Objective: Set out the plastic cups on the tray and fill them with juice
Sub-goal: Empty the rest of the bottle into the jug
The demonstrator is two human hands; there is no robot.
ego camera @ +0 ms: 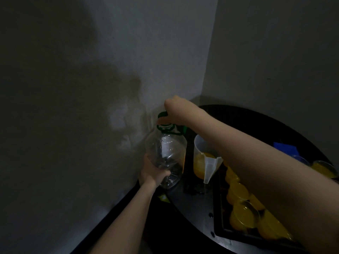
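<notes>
Left hand [154, 173] grips the empty bottle [166, 154]; right hand [173, 111] pinches its green cap [163, 125]. Steady the base while you screw the cap on.

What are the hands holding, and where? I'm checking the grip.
The clear bottle: left hand grips its lower body, right hand its green top.

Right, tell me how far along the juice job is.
Done: the clear plastic cups on the black tray already hold orange juice. In hand: the left hand grips the body of the large clear plastic bottle, which looks empty, while the right hand is at its green cap. Left: the translucent plastic jug still holds juice; whether any cups remain unfilled is hidden by the right arm.
</notes>
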